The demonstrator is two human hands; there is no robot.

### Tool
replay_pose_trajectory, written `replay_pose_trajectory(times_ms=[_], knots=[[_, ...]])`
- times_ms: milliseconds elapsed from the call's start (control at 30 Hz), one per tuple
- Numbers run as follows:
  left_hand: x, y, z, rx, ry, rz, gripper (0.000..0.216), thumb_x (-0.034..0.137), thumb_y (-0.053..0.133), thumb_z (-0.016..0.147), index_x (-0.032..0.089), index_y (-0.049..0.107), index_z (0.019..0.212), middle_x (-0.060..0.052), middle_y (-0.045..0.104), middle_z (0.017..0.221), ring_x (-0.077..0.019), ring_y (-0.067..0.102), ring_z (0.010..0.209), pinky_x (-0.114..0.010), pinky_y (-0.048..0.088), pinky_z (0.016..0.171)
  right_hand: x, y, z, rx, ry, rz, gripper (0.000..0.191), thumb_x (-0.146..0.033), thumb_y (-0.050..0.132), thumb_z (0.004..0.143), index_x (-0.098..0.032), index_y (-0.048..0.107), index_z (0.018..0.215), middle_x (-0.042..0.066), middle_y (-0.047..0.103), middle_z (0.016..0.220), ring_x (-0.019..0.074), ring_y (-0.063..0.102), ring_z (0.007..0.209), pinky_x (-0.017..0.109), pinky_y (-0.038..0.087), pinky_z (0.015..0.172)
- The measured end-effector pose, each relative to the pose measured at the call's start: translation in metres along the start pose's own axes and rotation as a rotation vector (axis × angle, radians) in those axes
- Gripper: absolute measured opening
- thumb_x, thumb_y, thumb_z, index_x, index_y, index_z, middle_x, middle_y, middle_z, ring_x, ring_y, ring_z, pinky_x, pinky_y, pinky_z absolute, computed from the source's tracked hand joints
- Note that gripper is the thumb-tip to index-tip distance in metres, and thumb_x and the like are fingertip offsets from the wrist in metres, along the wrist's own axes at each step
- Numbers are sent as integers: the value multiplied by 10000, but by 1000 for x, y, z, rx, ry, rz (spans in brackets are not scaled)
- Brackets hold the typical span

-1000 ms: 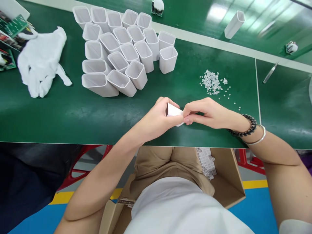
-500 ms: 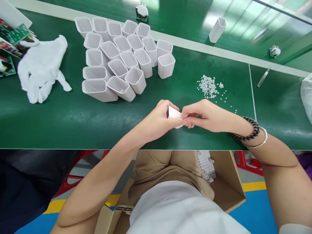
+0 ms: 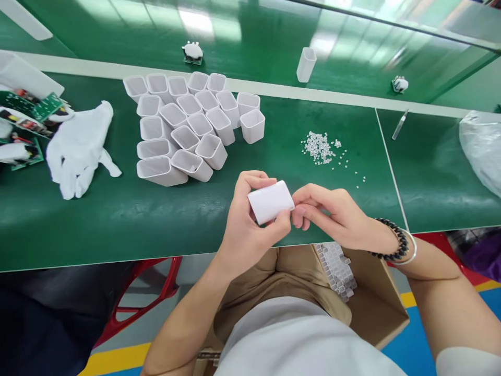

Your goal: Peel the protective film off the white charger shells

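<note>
My left hand (image 3: 250,227) grips a white plastic housing (image 3: 270,202) near the bench's front edge, thumb below and fingers above. The housing lies with a smooth broad side up. At its right end is my right hand (image 3: 336,214), thumb and forefinger pinched against the corner; whatever sits between those fingertips is hidden. Beyond the right hand, a scattered pile of tiny clear pieces (image 3: 319,148) lies on the green bench. A cluster of similar white housings (image 3: 183,138) stands upright to the left, open ends up.
A white glove (image 3: 82,149) and circuit boards (image 3: 31,117) lie at the left. Along the back stand a lone housing (image 3: 306,65) and small board assemblies (image 3: 193,53). A slim metal tool (image 3: 400,125) and plastic bag (image 3: 483,149) are at right. A cardboard box (image 3: 378,292) sits below the bench.
The housing in my left hand has turned so its broad side faces up. My right hand stays pinched at its right end. The camera view has shifted.
</note>
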State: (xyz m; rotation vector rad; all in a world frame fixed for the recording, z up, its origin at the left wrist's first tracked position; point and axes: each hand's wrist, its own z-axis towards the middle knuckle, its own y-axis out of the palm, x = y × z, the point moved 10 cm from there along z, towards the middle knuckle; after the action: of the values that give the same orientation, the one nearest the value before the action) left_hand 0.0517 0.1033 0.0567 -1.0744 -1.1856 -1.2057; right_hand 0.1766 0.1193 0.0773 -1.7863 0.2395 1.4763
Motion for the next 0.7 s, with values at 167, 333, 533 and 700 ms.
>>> replay_pose_trajectory(times_ms=[167,333,533,700], knots=[[28,9,-14,-41,265,147,446,63,704,741,199,505,1116,-56,479,1127,-131,573,967,-211,504,693,-36,-2,-15,119,-260,-323,150,-163,404,1052,-183,537,984,-1,659,721,90,575,592,202,442,559],[43,10,-20,1,406,246,462,38,704,714,187,507,1105,-57,491,1102,-145,564,988,-279,522,814,-47,2,-25,250,-435,-443,170,-109,369,1013,-198,504,962,2,581,659,117,465,547,248,377,513],[58,13,-27,90,490,363,439,53,701,687,185,516,1063,-57,496,1060,-150,557,947,-279,530,765,-45,6,-31,263,-476,-373,160,-76,404,977,-205,499,967,2,573,663,120,451,551,254,373,514],[51,12,-30,100,404,338,437,53,691,689,186,516,1067,-55,486,1067,-134,560,939,-237,540,747,-42,7,-34,290,-483,-334,139,-94,405,981,-198,496,971,11,571,671,126,453,563,247,378,525]])
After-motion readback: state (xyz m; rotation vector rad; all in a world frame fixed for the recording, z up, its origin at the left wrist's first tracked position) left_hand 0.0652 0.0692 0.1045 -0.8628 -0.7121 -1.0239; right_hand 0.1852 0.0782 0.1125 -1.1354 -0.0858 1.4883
